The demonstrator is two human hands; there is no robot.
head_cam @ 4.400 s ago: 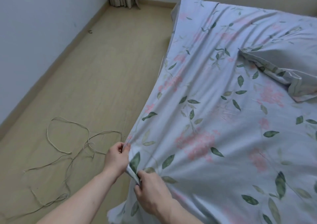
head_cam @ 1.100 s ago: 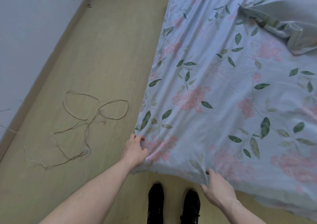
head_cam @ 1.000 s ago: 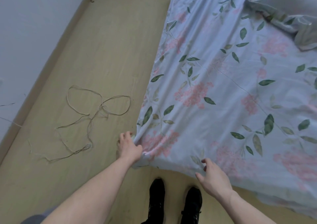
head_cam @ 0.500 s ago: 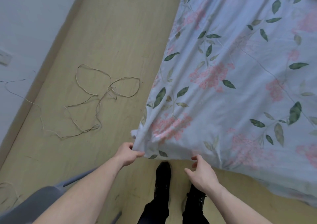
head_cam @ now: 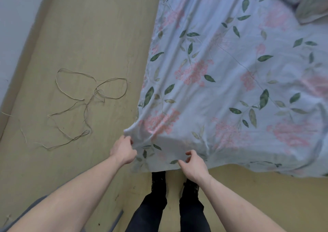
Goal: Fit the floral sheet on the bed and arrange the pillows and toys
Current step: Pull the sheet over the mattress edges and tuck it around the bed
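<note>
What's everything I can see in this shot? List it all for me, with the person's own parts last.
floral sheet: one, pale blue with pink flowers and green leaves, spread over the bed, its near corner hanging toward the floor
pillow: one, same floral print, top right on the bed, partly cut off
string: one tangle of loose loops, tan, on the floor left of the bed
floor: one, yellowish, left of and below the bed
wall: one, pale grey-blue, far left
shoes: two, black, at the bed's near edge
left hand: one, gripping the sheet corner
right hand: one, fingers pinching the sheet's near hem
</note>
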